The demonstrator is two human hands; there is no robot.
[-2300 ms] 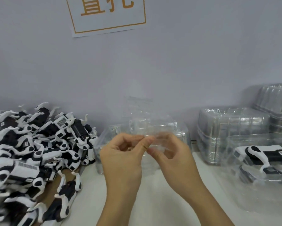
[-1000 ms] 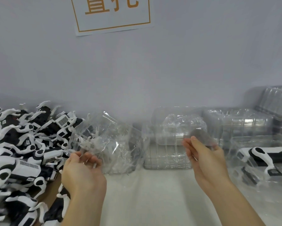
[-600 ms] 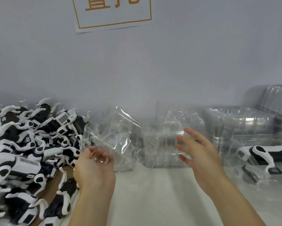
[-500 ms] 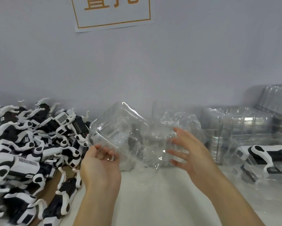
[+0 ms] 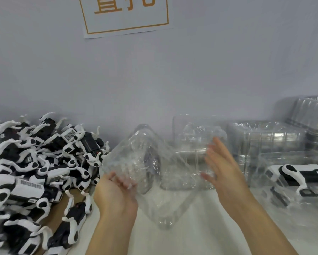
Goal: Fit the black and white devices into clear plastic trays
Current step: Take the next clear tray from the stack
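Observation:
A clear plastic tray (image 5: 151, 162) is tilted up in the air over the white table, blurred with motion. My left hand (image 5: 116, 192) grips its lower left edge, fingers curled round the rim. My right hand (image 5: 220, 164) is at the tray's right side with fingers straight and spread; whether it touches the tray I cannot tell. A big heap of black and white devices (image 5: 35, 172) lies at the left. One device (image 5: 298, 173) sits in a clear tray at the right.
Stacks of clear trays (image 5: 264, 140) stand along the wall at the back right, with another stack (image 5: 193, 137) behind the held tray. A paper sign (image 5: 125, 15) hangs on the grey wall. Brown cardboard (image 5: 59, 207) lies under the device heap.
The hands pulled one clear tray off a stack. My left hand has carried it toward the middle and tilted it up, while my right hand opened and came in at its right side.

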